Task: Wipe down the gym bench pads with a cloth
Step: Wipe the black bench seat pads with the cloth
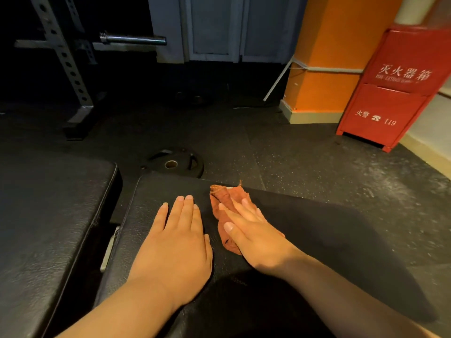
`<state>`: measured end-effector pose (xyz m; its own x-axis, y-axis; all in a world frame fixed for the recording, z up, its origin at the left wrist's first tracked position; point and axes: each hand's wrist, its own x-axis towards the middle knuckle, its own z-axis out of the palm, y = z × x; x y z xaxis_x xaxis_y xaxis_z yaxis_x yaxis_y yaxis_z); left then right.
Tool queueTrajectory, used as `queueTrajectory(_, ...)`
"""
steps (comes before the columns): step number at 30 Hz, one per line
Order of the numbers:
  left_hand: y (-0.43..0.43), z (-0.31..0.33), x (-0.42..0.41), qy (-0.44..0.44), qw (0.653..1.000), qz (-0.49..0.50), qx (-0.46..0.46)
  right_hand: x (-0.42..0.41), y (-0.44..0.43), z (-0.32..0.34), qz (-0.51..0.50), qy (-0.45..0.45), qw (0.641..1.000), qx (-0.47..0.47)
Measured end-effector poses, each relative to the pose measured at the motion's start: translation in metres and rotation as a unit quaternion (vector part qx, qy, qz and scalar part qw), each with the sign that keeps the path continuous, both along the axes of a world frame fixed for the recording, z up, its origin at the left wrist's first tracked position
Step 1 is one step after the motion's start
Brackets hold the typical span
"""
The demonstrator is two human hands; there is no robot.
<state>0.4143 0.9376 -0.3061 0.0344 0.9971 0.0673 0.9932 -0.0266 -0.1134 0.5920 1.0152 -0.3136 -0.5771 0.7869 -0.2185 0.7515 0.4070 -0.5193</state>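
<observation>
A black bench pad (317,228) fills the lower middle of the head view. My right hand (253,232) lies flat on a crumpled rust-orange cloth (223,201), pressing it onto the pad near the far edge. The cloth sticks out beyond my fingertips and under my thumb side. My left hand (178,237) rests flat on the same pad just left of the cloth, fingers straight and together. A second black pad (48,228) sits to the left, with a narrow gap between the two.
A black weight plate (174,164) lies on the rubber floor just beyond the pad. A steel rack upright (63,57) and barbell end (133,39) stand at the back left. A red fire extinguisher box (390,93) and an orange pillar (327,57) are at the right.
</observation>
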Motion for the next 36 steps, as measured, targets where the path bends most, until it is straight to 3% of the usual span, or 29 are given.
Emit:
queueTrajectory(8,-0.004,0.01,0.001,0.011,0.999,0.0,-0.033,-0.018,-0.009,-0.001,-0.011,0.011,0.999,0.03)
queueTrajectory(15,-0.002,0.015,0.003,0.01,0.999,0.012,-0.052,-0.037,0.018,0.005,-0.055,-0.041,0.997,0.046)
queueTrajectory(19,-0.004,0.015,0.002,0.011,0.998,0.018,-0.058,-0.019,0.005,-0.004,-0.03,-0.005,0.999,0.042)
queueTrajectory(24,-0.003,0.016,0.005,0.017,0.998,0.023,-0.059,-0.02,0.023,0.001,-0.101,-0.055,0.993,0.036)
queueTrajectory(30,-0.004,0.016,0.001,0.024,0.998,0.02,-0.06,-0.029,0.015,0.0,-0.024,0.035,0.998,0.042)
queueTrajectory(34,-0.004,0.018,0.006,0.012,0.997,0.026,-0.068,-0.012,0.049,-0.007,-0.191,0.036,0.98,0.032)
queueTrajectory(36,-0.004,0.017,0.005,0.015,0.997,0.022,-0.072,-0.034,0.045,-0.003,-0.163,0.034,0.983,0.072)
